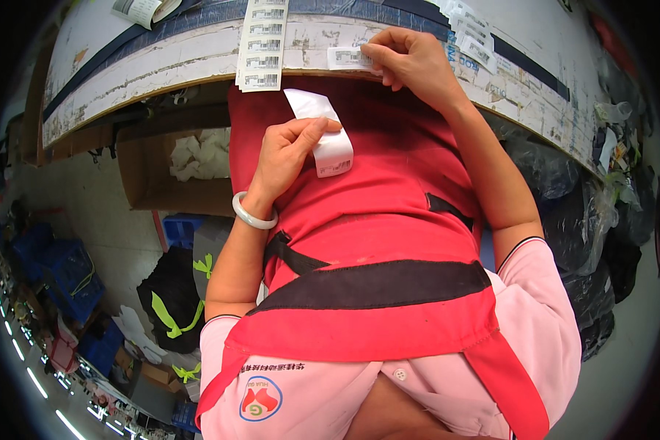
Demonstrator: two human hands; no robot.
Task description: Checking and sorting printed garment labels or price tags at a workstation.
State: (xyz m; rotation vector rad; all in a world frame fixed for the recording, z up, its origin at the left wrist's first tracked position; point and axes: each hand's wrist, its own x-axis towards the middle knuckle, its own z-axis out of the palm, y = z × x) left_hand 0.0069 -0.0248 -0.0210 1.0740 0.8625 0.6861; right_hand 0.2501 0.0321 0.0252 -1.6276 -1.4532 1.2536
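Observation:
My left hand (292,150) is closed on a curling white label strip (333,150), held between thumb and fingers over my red apron (389,183). The strip's lower end shows a printed label, and its upper end bends toward the table edge. At the edge of the worn white table (176,55), my right hand (414,67) pinches the right end of a small white label (345,58) with a printed code. That label lies flat against the tabletop. Left of it, a longer strip of barcode labels (264,48) hangs slightly over the edge.
More label strips (471,33) lie at the table's far right, and a label sheet (136,10) at far left. Below stand a cardboard box (143,172) with crumpled paper, blue crates (66,271) and a black bag (170,282). Clear plastic bags (565,213) fill the right.

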